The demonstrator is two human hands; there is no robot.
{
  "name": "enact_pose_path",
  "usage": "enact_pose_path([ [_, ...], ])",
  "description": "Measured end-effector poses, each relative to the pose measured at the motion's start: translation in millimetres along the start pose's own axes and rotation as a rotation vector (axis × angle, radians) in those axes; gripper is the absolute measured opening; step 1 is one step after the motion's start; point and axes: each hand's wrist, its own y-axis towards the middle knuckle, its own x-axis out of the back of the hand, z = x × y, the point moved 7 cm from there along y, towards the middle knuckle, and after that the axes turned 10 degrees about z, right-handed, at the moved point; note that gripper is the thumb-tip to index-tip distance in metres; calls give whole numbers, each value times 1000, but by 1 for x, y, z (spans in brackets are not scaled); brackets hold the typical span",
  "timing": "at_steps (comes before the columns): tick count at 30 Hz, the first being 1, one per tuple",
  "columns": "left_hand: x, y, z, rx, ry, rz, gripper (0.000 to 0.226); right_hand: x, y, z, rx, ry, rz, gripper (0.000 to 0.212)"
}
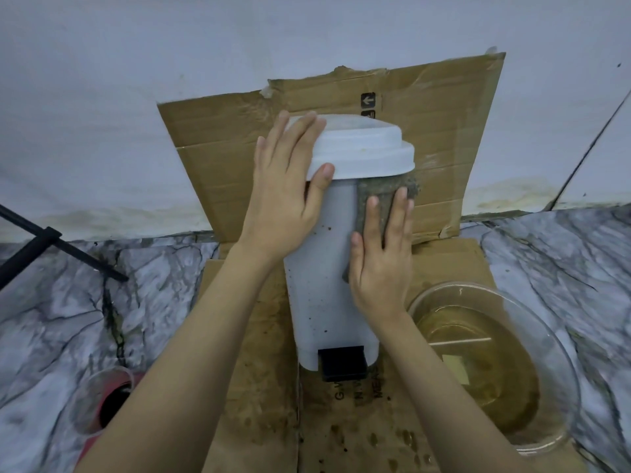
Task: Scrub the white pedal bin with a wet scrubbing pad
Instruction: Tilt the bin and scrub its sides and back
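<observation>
Head view: your flat left hand (286,196) steadies the speckled white bin (324,295); your flat right hand (382,268) presses the grimy pad (382,186).

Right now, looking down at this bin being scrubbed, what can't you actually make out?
All in the head view:
- Scrubbing pad: mostly covered by the right hand pressing it.
- White pedal bin: its far side is hidden by its own body, and part of the lid by the left hand.
- Glass bowl: a pale patch inside is blurred by murky water.
- Cardboard: the print is cut off by the bin's base and too blurred to read.
</observation>
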Motion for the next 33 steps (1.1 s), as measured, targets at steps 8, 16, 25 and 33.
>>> enact_pose_path([
  [8, 4, -11, 25, 290, -374, -73, 86, -24, -93, -5, 119, -109, 245, 53],
  [16, 7, -4, 31, 204, -400, 71, 65, 2, 1, 28, 109, -142, -82, 47],
  [25, 0, -1, 37, 87, -401, 181, 56, -27, -33, 28, 169, -201, 37, 60],
  [33, -1, -1, 38, 99, -483, 182, 53, -43, -76, 30, 324, -290, 193, 57],
])
